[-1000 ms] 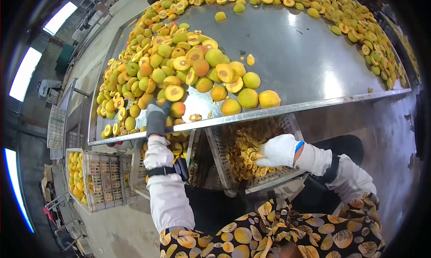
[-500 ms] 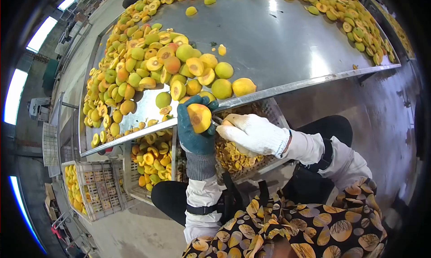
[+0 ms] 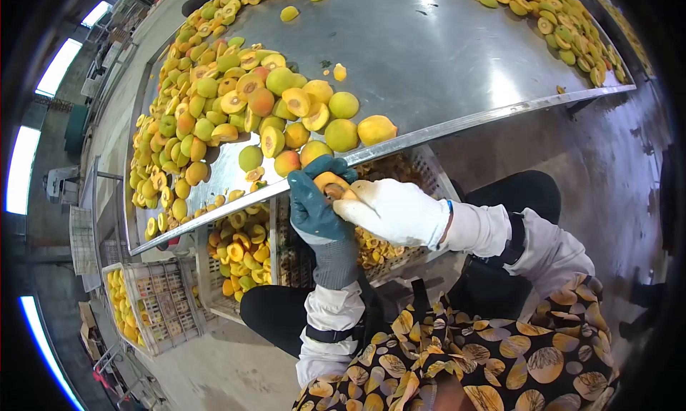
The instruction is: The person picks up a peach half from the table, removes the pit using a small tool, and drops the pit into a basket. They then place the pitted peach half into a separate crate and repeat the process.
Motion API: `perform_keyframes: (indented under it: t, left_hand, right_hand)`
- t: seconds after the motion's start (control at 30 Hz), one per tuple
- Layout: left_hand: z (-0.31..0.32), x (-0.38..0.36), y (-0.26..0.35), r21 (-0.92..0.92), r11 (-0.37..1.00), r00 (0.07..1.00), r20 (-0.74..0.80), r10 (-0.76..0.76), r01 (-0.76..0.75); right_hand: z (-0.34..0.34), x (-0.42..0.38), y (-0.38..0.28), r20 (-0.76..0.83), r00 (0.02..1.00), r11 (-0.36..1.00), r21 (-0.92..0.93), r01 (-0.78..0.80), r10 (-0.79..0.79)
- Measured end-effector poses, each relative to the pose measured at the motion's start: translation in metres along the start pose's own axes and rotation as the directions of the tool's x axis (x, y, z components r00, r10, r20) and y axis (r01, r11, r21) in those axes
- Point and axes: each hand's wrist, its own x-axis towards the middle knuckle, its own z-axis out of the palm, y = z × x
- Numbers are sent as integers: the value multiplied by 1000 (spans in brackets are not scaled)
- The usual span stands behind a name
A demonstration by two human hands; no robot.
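My left hand (image 3: 319, 204), in a dark green coated glove, is closed around a yellow peach half (image 3: 327, 180) just in front of the table's edge. The half's cut side, with a brown pit area, faces my right hand. My right hand (image 3: 400, 212), in a white knit glove, is closed with its thumb and fingertips against the cut side. Whatever it grips is hidden by the fingers. Below both hands stands a crate (image 3: 441, 174) with peach scraps. Whole and halved peaches (image 3: 214, 107) are heaped on the metal table (image 3: 407, 68) beyond my left hand.
The table's raised metal rim (image 3: 486, 124) runs close in front of my hands. Under it, at left, a crate holds peach halves (image 3: 239, 250), and another plastic crate (image 3: 161, 304) stands beside it. More halves (image 3: 564, 36) lie at the table's far right.
The peach half has turned in my left hand, its cut face now toward the right. My right hand has moved in against it, and a metal piece seen earlier at its fingertips is now hidden.
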Motion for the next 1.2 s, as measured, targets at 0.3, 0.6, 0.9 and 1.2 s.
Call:
perform_keyframes:
  t: [0.3,0.6,0.9,1.2]
  left_hand:
    - [0,-4,23,202,967,972,209,111,-154]
    - [-14,4,27,211,974,929,371,-4,-80]
    - [-48,16,22,97,926,911,166,-376,365]
    - [-138,130,80,955,-227,946,239,218,-189]
  right_hand:
    - [-18,3,5,757,635,19,640,-768,153]
    - [-41,17,4,797,546,379,436,-816,260]
    - [-38,25,4,847,437,839,-21,-544,304]
    - [-3,-3,30,600,657,837,-541,-87,456]
